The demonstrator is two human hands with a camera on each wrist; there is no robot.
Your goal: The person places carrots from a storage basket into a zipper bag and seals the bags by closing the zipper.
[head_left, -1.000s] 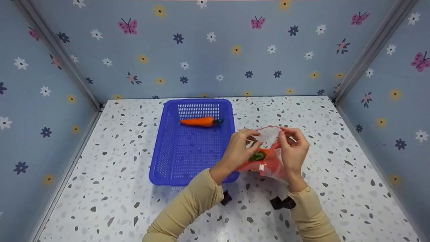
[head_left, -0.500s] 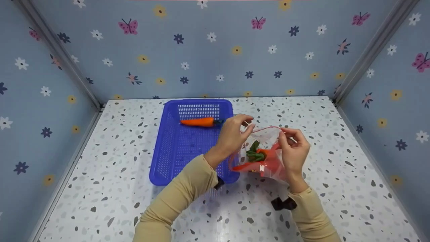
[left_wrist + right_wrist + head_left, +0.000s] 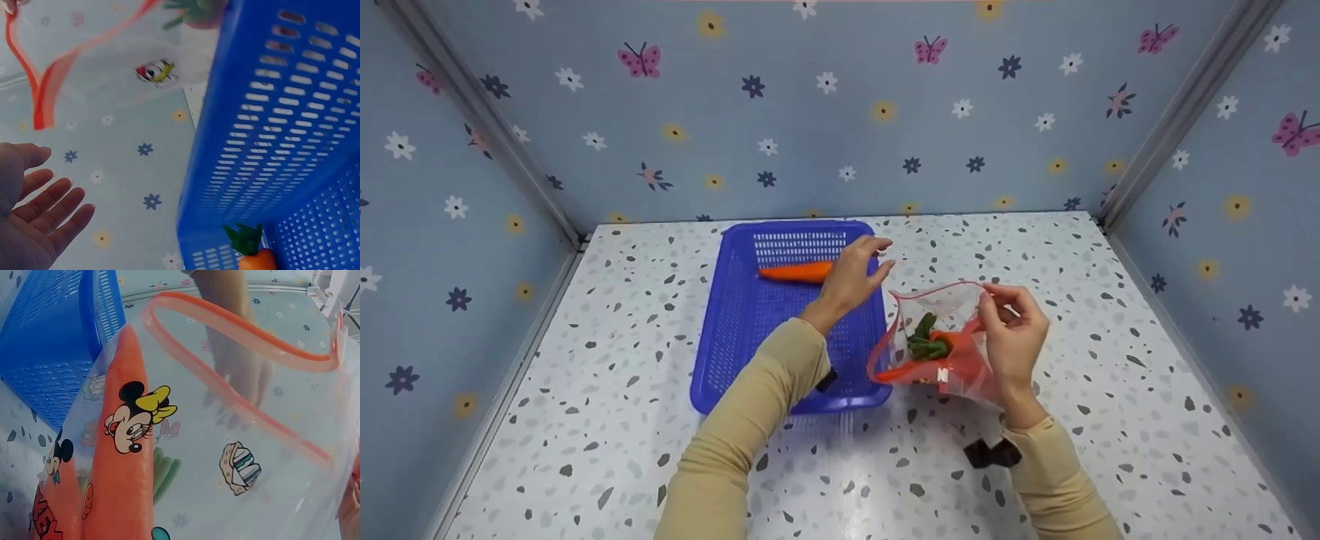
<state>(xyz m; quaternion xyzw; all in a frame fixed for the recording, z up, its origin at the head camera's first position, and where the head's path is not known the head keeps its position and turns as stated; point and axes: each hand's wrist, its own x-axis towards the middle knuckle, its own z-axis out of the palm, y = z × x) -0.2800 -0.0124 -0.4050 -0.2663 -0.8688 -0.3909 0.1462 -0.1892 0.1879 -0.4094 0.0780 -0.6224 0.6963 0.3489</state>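
My right hand (image 3: 1016,330) pinches the rim of a clear zip bag (image 3: 952,300) with red edging and cartoon prints, its mouth spread apart. Inside it lie orange vegetables (image 3: 949,341) with green tops; in the right wrist view a long carrot-like shape (image 3: 126,478) shows through the plastic. My left hand (image 3: 847,277) hovers over the right rim of a blue basket (image 3: 847,403), fingers loosely bent, nothing in them. In the basket lies one orange carrot (image 3: 791,272), its green top hidden behind that hand in the head view but visible in the left wrist view.
The basket stands on a white speckled table (image 3: 607,375), just left of the bag. Blue walls (image 3: 810,112) with flowers and butterflies close off the back and both sides. A dark block (image 3: 994,454) sits at the right wrist.
My left hand has let go of the bag's rim and moved left and away from me, over the basket's right rim. The right hand stays on the bag.
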